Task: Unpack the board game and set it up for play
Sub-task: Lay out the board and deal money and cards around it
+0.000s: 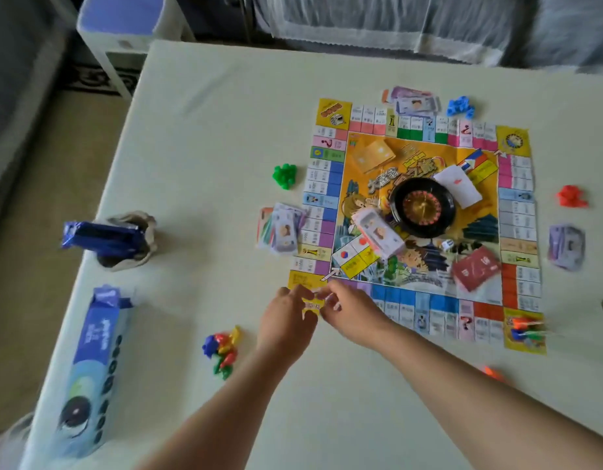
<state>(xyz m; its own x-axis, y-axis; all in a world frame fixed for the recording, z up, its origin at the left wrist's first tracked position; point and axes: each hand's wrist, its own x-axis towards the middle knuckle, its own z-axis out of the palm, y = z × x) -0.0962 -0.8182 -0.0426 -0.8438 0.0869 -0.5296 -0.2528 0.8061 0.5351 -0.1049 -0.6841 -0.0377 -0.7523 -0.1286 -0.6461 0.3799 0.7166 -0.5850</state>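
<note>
Left hand [286, 322] and right hand [352, 310] meet just off the near-left corner of the game board [425, 300], over the counter [208, 130]. Small yellow paper piece [311, 305] held between them — fingers of both hands curled onto its ends, pinching. Print blurred.

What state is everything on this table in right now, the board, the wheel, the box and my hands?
game board, unfolded, flat on the table.
roulette wheel, resting on the board's middle.
yellow token, pinched between both hands at the board's near corner.
left hand, pinches the token.
right hand, pinches the token.
red card deck, stacked on the board.
blue box, lying down, far flap open.
</note>
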